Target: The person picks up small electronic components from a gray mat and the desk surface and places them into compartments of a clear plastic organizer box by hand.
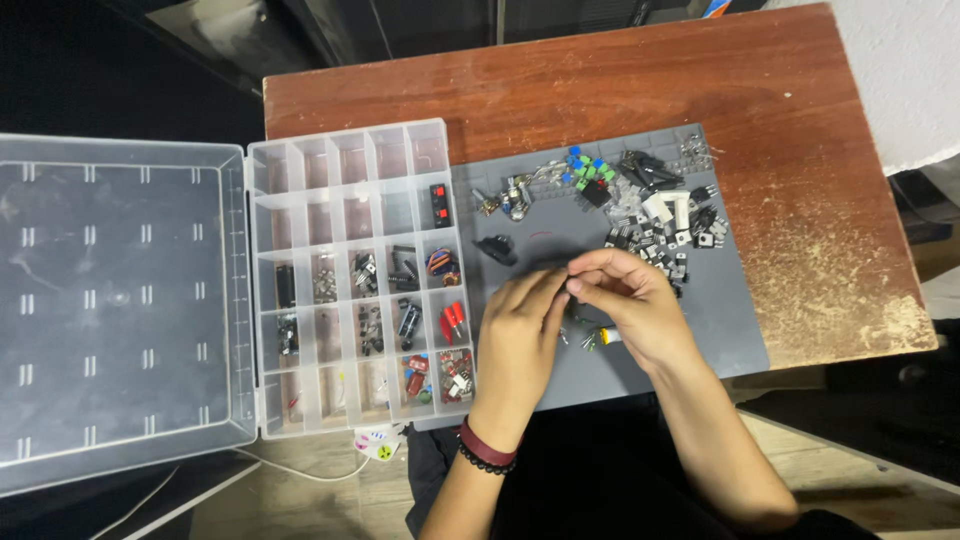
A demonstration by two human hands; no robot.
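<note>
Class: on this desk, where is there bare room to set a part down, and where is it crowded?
Bare: the mat's right strip beside the right hand, and the tabletop right of the mat. Crowded: the parts pile along the mat's top and the organizer's lower compartments.

A small part (572, 287), too tiny to identify, sits pinched between fingertips above the grey mat (735, 320). Loose parts (655, 215) lie piled at two o'clock from it.

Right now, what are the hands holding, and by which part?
The left hand and right hand meet fingertip to fingertip above the grey mat; whatever is pinched there is too small to identify.
</note>
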